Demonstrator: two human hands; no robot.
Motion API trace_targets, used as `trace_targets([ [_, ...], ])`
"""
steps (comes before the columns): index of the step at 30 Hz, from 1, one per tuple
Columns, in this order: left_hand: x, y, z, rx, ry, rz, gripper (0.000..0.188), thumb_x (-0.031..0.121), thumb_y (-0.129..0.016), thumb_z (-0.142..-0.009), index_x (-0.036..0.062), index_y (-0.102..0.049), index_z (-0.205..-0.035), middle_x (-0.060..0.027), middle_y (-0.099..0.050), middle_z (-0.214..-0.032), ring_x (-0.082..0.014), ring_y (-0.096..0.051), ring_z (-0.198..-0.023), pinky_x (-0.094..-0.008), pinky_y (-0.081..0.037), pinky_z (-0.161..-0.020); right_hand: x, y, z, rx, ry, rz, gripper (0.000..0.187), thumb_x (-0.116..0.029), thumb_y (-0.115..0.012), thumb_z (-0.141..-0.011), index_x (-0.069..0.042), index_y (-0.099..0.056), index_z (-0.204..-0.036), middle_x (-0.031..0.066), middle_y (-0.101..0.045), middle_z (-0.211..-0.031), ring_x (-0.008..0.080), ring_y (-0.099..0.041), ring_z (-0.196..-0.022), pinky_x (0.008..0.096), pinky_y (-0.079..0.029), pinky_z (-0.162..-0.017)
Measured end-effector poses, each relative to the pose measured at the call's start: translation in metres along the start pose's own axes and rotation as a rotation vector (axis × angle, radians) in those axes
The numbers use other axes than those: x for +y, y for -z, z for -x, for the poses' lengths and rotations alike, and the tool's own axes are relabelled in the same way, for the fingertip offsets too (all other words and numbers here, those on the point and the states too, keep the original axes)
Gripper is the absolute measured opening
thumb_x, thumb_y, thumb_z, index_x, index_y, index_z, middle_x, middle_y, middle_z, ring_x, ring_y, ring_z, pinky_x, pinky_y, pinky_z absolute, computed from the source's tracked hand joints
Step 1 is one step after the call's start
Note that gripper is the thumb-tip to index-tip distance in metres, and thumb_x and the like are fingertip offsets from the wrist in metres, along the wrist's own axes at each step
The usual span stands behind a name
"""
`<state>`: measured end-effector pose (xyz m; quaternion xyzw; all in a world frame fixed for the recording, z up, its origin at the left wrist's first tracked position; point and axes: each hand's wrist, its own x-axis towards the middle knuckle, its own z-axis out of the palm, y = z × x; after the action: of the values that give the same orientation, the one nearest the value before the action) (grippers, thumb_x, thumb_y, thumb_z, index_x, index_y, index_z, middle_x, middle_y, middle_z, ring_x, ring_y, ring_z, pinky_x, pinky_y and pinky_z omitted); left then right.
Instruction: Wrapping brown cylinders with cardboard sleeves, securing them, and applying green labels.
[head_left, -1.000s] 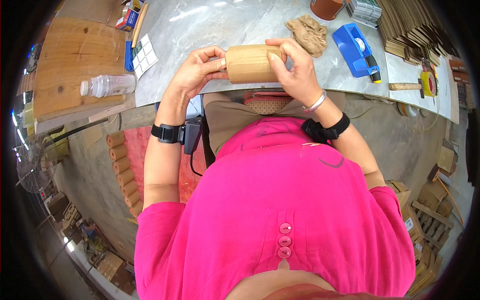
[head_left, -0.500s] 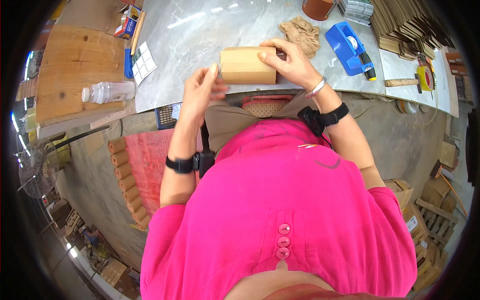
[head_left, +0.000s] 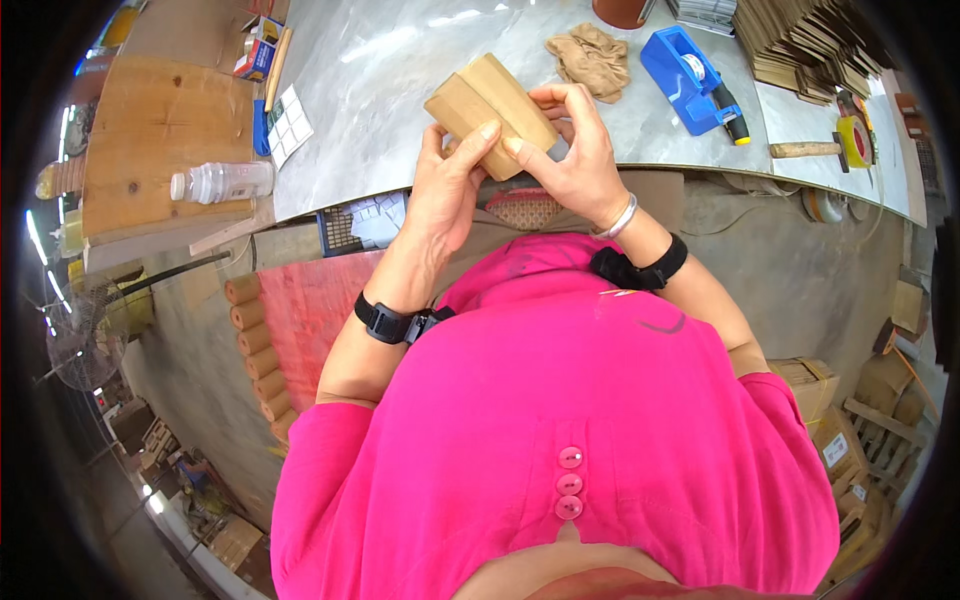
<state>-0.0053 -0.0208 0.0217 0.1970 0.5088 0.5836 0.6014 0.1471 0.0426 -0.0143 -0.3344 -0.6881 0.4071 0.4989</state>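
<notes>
A small brown cardboard box (head_left: pixel 488 98) is held up over the near edge of the grey tabletop (head_left: pixel 370 110), tilted so its far end points to the left. My left hand (head_left: pixel 447 185) grips its near left corner, the thumb lying on the top face. On the other side, my right hand (head_left: pixel 583 165) has its thumb on the near end and its fingers round the right edge. Something grey shows at the box's right near corner, beside the right palm. The box's underside is hidden.
Beyond the box lie a crumpled brown cloth (head_left: pixel 590 60) and a blue tape dispenser (head_left: pixel 685 80). A hammer (head_left: pixel 810 150), a tape roll (head_left: pixel 856 142) and stacked flat cardboard (head_left: pixel 805 50) are at the right. A plastic bottle (head_left: pixel 225 183) lies on the wooden board (head_left: pixel 150 130) at left.
The box was level on the tabletop under my right hand; now it is raised and turned. My left hand, earlier apart from it, has closed on its near left corner.
</notes>
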Motion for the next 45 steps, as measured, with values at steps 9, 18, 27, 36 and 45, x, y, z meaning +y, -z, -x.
trace_targets([
  [9, 0.009, -0.033, -0.031, -0.218, -0.107, -0.153, 0.054, 0.019, -0.068, -0.090, -0.0015, -0.049, -0.136, -0.0098, -0.061, -0.127, -0.0201, -0.059, -0.117, -0.0344, -0.047, -0.102, -0.026, 0.024, -0.002, 0.202, 0.037, 0.052, 0.050, -0.020, -0.082, -0.078, 0.000, -0.056, -0.116, 0.0119, -0.056, -0.105, 0.0231, -0.059, -0.095, 0.0345, -0.050, -0.086],
  [18, 0.021, -0.115, -0.084, -0.574, -0.043, -0.261, 0.060, 0.025, -0.071, -0.085, -0.0028, -0.050, -0.134, -0.0123, -0.063, -0.121, -0.0190, -0.064, -0.108, -0.0348, -0.053, -0.093, 0.013, 0.166, -0.013, 0.514, -0.122, 0.537, 0.029, -0.031, -0.068, -0.091, -0.003, -0.073, -0.089, 0.0144, -0.068, -0.090, 0.0312, -0.061, -0.089, 0.0398, -0.043, -0.086],
  [27, 0.014, -0.151, -0.128, -0.752, 0.093, -0.444, 0.067, 0.023, -0.077, -0.080, -0.0005, -0.046, -0.135, -0.0131, -0.061, -0.120, -0.0193, -0.064, -0.104, -0.0338, -0.056, -0.084, 0.039, 0.170, -0.024, 0.270, -0.515, 0.371, 0.039, -0.038, -0.068, -0.087, 0.000, -0.075, -0.087, 0.0218, -0.070, -0.073, 0.0369, -0.069, -0.069, 0.0434, -0.054, -0.070],
  [36, 0.012, -0.152, -0.129, -0.762, 0.047, -0.490, 0.073, 0.022, -0.080, -0.078, 0.0004, -0.044, -0.137, -0.0138, -0.060, -0.121, -0.0209, -0.064, -0.105, -0.0350, -0.057, -0.086, 0.028, 0.166, -0.020, 0.375, -0.357, 0.333, 0.026, -0.025, -0.071, -0.085, 0.001, -0.072, -0.081, 0.0173, -0.069, -0.068, 0.0264, -0.066, -0.061, 0.0370, -0.051, -0.061],
  [45, 0.006, -0.150, -0.136, -0.773, 0.030, -0.470, 0.074, 0.024, -0.082, -0.077, 0.0005, -0.044, -0.136, -0.0144, -0.061, -0.118, -0.0199, -0.065, -0.100, -0.0339, -0.057, -0.079, 0.018, 0.177, 0.024, 0.464, -0.528, 0.033, 0.023, -0.016, -0.069, -0.090, 0.003, -0.067, -0.077, 0.0032, -0.066, -0.067, 0.0084, -0.058, -0.056, 0.0274, -0.044, -0.051],
])
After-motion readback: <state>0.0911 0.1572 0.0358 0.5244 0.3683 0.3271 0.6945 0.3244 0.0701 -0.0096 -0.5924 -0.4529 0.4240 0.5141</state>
